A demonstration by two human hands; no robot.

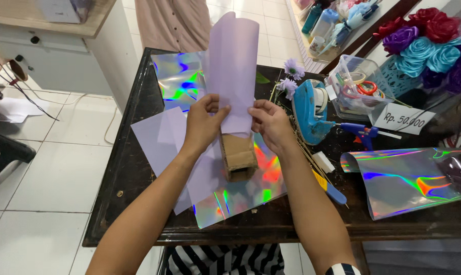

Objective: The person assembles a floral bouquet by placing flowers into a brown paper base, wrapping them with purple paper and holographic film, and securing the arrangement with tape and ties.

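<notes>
She is partway through wrapping: both hands are at the top of a small cardboard box [239, 155] that stands a little tilted near the middle of the bench [139, 153], and a sheet of lilac paper [231, 66] rises from it, curling over at its upper edge. The left hand [204, 122] pinches the sheet's left edge between thumb and fingers; the right hand [269, 121] grips its right edge the same way, so the paper is held taut across the back of the box. To my eye the step in hand is lining the sheet up against the box. Any next move would call for keeping both edges level so the paper does not crease.

Under the box lies a shiny rainbow foil sheet [240, 196], with more lilac sheets [156, 137] spread to its left. A second roll of foil [406, 181] lies well to the right.

As for containers: the cardboard box is open at its near end and I cannot tell what is inside it. A clear plastic tub [354, 91] at the far right of the bench holds rolls of tape and what look like scissors with red handles. Beside it sit a blue tape dispenser [311, 109] and a blue glue gun [363, 133]. A teal basket [398, 76] behind is full of fabric roses.
</notes>
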